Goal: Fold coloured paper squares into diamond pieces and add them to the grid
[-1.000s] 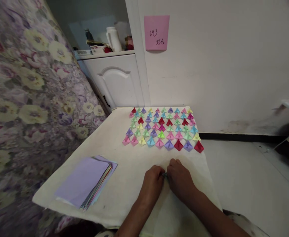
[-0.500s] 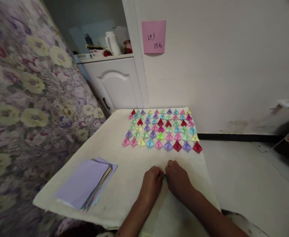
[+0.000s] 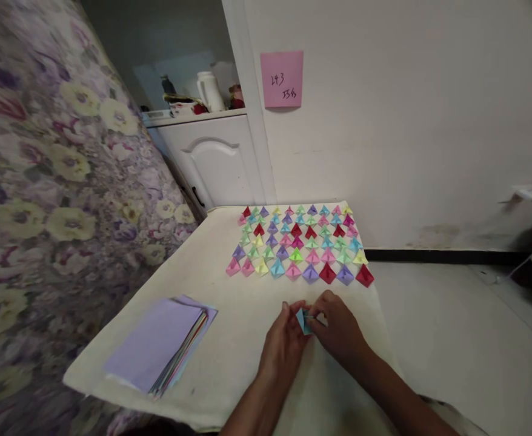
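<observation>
A small folded piece of blue paper (image 3: pixel 303 321) is held between my two hands above the near part of the table. My left hand (image 3: pixel 284 339) supports it from the left, the fingers closed along its edge. Pinched at its right side are the thumb and fingers of my right hand (image 3: pixel 337 324), which hide part of it. Beyond my hands, several rows of small folded paper pieces (image 3: pixel 293 270) in pink, red, purple, green, blue and yellow lie on the cream-covered table (image 3: pixel 220 363).
A stack of coloured paper sheets (image 3: pixel 157 342), purple on top, lies at the table's left. A floral curtain (image 3: pixel 66 212) hangs along the left side. Behind stand a white cabinet (image 3: pixel 216 157) and a wall with a pink note (image 3: pixel 282 79).
My hands have turned and loosened around the paper, so more of its blue surface shows. The right hand has shifted slightly right. The whole view has tilted up a little.
</observation>
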A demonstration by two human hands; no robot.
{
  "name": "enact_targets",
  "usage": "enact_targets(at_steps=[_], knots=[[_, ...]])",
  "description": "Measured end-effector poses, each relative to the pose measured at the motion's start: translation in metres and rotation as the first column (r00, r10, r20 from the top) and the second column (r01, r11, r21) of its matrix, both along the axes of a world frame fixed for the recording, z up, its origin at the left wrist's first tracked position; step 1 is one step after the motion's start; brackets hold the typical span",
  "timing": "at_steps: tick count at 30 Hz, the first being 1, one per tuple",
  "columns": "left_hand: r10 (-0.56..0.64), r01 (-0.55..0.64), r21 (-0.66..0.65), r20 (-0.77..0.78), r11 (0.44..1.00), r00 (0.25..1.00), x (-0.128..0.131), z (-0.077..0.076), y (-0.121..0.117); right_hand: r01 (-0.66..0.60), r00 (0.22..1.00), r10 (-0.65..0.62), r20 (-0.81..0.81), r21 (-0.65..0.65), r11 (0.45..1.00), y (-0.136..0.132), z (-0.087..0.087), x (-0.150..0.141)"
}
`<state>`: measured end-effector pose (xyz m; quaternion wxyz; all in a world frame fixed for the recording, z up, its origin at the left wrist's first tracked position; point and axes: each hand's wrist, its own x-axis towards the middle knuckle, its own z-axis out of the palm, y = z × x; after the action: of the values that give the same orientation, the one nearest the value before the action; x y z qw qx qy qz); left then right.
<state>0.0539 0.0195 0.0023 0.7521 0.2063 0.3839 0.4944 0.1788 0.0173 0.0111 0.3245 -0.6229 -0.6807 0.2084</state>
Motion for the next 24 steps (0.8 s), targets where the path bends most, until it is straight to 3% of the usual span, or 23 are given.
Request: enact_targets(at_steps=[2,5,9,14,24], knots=[[0.009,0.006,-0.085,0.172,0.996,0.985,0.008,0.004,-0.003,-0.014,1.000,0.014,-0.008,0.018,1.000,-0.005,0.003,-0.002],[0.018,0.025,-0.153,0.274,0.988,0.962,0.012,0.010,-0.003,-0.049,0.998,0.051,-0.029,0.054,0.997,-0.012,0.009,-0.002],[0.029,0.011,-0.142,0.277,0.990,0.960,0.009,0.018,0.000,-0.155,0.976,0.170,-0.133,0.115,0.981,-0.016,0.020,0.007],[-0.001,0.028,-0.081,0.323,0.996,0.946,0.007,0.025,0.000,-0.111,0.936,0.178,-0.304,0.223,0.969,-0.017,0.030,0.020],[-0.016,0.056,-0.093,0.388,0.994,0.921,0.006,0.023,-0.002,-0.106,0.932,0.172,-0.320,0.214,0.971,-0.017,0.026,0.017]])
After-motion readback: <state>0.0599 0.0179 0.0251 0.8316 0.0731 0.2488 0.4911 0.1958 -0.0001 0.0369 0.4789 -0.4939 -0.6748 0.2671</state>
